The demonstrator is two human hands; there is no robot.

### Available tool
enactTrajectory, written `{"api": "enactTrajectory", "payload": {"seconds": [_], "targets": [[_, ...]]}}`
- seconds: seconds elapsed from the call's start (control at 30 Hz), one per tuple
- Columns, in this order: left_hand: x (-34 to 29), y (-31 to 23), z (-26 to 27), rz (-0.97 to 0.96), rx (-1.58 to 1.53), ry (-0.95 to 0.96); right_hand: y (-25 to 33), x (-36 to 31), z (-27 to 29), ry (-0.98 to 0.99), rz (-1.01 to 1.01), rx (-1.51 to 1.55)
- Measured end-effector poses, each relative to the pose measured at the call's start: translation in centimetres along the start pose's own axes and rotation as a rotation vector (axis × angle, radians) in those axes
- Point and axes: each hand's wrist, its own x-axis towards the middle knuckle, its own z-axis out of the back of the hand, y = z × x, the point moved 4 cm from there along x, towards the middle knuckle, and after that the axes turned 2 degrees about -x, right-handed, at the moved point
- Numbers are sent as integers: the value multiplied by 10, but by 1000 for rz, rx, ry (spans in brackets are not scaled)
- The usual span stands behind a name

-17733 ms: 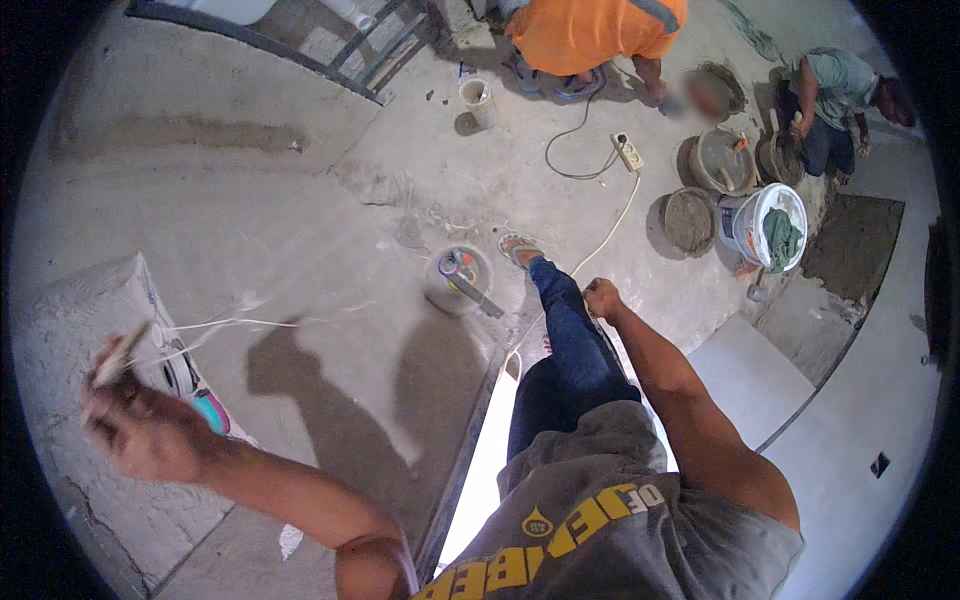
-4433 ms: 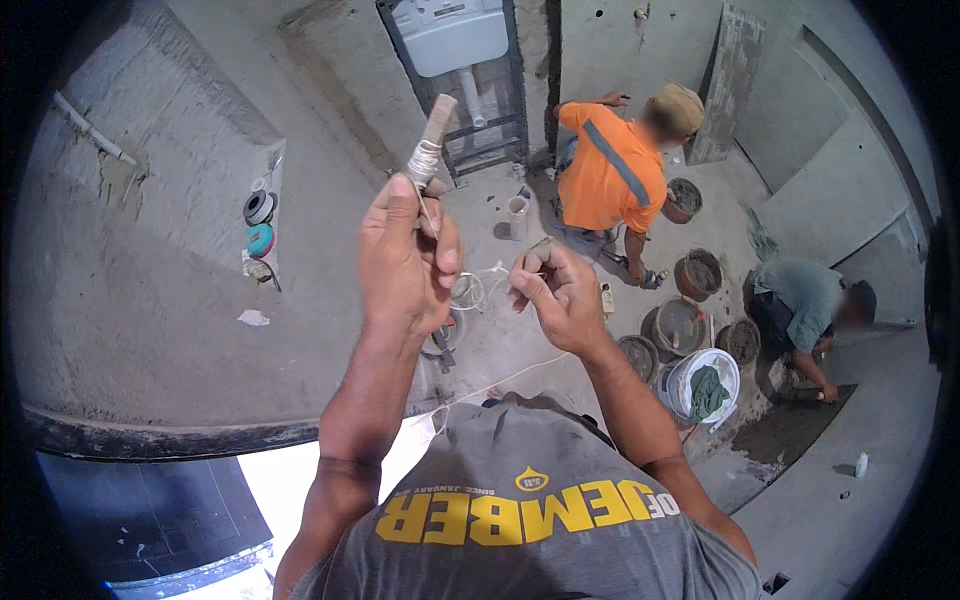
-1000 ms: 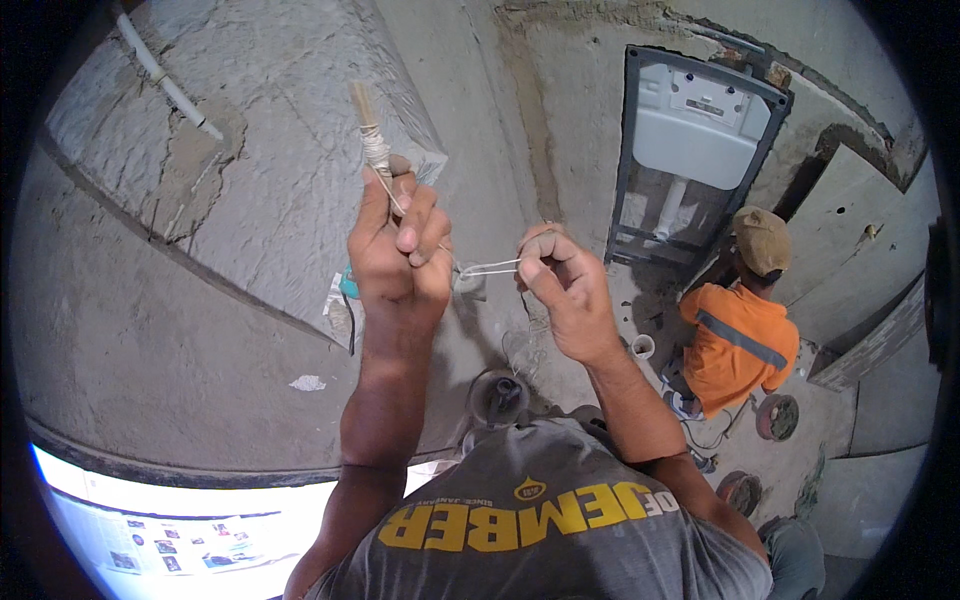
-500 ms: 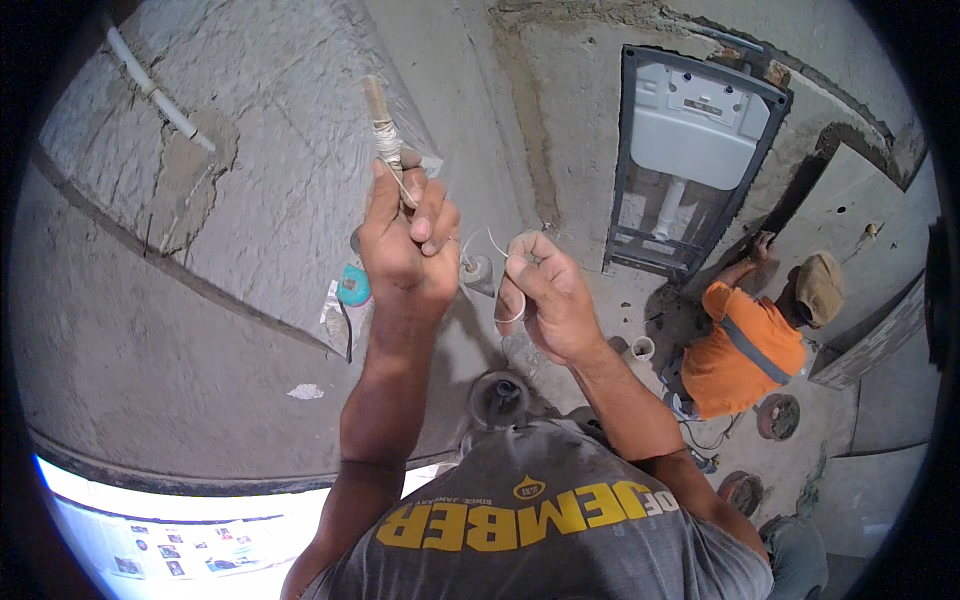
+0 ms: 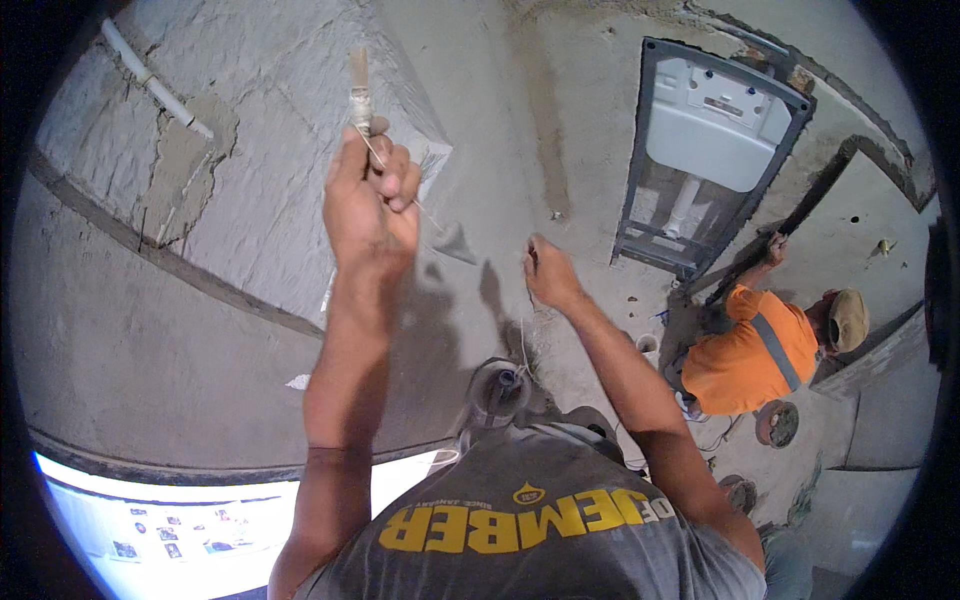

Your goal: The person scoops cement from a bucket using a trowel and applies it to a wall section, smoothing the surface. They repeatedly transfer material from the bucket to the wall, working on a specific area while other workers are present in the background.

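Note:
My left hand (image 5: pixel 370 205) is raised and closed around a slim wooden stick (image 5: pixel 359 70), which points away from me. White string (image 5: pixel 361 103) is wound in a thick band round the stick just above my fingers. A loose length of it runs down past my knuckles toward the middle. My right hand (image 5: pixel 552 273) is lower and to the right, its fingers closed in a pinch. A thin strand hangs below that hand toward the floor, though its meeting with the fingertips is hard to see. A grey pointed shape (image 5: pixel 456 243) shows between the hands, too unclear to name.
A person in an orange shirt (image 5: pixel 755 350) crouches at right by a large wall panel (image 5: pixel 850 225). A framed white toilet cistern (image 5: pixel 715 125) is set in the wall. Below my hands stands a round bucket (image 5: pixel 497 390). A white pipe (image 5: pixel 150 80) juts from rough plaster at upper left.
Both hands have moved apart. My left hand went up and left with the stick; my right hand shifted right. The teal tape measure is now hidden behind my left forearm.

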Motion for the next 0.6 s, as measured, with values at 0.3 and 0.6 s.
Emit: {"api": "enactTrajectory", "payload": {"seconds": [0.3, 0.6], "targets": [[25, 9, 64, 83, 91, -210, 149, 21, -3, 202, 586, 480], [50, 58, 173, 218, 308, -338, 91, 75, -95, 540, 94, 785]]}}
